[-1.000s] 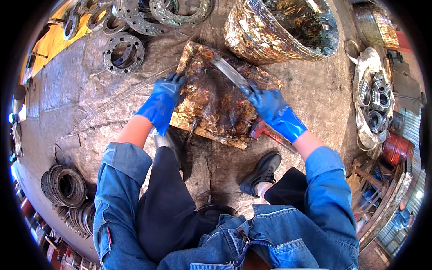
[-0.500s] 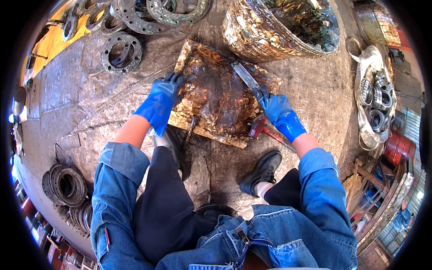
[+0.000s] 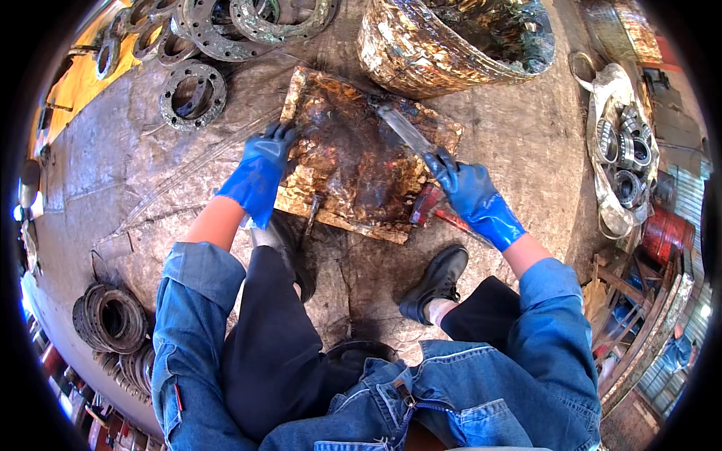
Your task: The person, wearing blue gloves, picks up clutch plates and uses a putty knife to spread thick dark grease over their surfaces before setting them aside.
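A square board (image 3: 342,218) thickly smeared with dark brown grease lies on the floor in front of me. My left hand (image 3: 265,154), in a blue rubber glove, is closed on its left edge, fingertips curled over the rim. Gloved the same way, my right hand (image 3: 468,188) grips a long flat metal blade (image 3: 404,129), whose tip reaches over the board's upper right part. My fingers hide the blade's handle end. Below this hand, at the board's right corner, lies a hammer (image 3: 426,204) with a red head. A short rod-like tool (image 3: 313,213) rests across the near edge.
A large grease-coated drum (image 3: 421,60) stands open just beyond the board. Metal flange rings (image 3: 193,95) lie far left, with more stacked rings (image 3: 110,317) nearer. At right, a whitish bag (image 3: 608,98) holds several bearings (image 3: 630,154). My shoes (image 3: 434,284) flank the board's near side.
My view has shifted slightly, so the scene sits a little further left. My right hand with the blade has moved slightly toward me. The left hand stays at the board's edge.
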Demonstrator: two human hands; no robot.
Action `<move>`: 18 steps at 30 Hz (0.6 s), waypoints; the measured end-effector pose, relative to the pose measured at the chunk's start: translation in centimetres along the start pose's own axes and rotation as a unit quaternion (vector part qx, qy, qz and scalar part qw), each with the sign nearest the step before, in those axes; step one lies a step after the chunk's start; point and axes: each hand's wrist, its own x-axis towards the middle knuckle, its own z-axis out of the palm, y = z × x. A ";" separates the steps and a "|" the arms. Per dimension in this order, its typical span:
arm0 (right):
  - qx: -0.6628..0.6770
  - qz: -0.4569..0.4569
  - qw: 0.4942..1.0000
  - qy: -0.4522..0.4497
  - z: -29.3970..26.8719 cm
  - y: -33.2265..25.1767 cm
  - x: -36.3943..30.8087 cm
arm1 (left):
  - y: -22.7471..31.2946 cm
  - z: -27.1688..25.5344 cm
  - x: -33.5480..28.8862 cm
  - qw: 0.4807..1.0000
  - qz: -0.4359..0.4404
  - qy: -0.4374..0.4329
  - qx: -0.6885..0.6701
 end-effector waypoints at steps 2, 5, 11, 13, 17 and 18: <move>-0.043 0.008 0.999 -0.032 0.1 1.7 -2.0 | 0.2 -0.3 0.1 1.000 -0.008 -0.008 -0.002; -0.091 0.011 0.995 -0.046 0.7 3.3 -3.9 | 0.5 -0.5 0.2 0.997 -0.053 -0.048 0.010; 0.002 0.141 0.986 -0.085 5.4 5.2 -1.2 | 0.8 -0.8 0.2 0.999 -0.031 -0.029 -0.006; 0.000 0.124 0.989 -0.081 5.3 5.0 -0.5 | 0.9 -0.5 0.4 0.997 -0.048 -0.056 -0.006; 0.018 0.124 0.990 -0.071 1.1 2.5 1.3 | 0.8 -0.6 0.0 0.996 -0.063 -0.070 -0.007; 0.028 0.139 0.987 -0.074 0.7 2.0 1.5 | 0.8 -0.7 0.0 0.997 -0.053 -0.061 0.008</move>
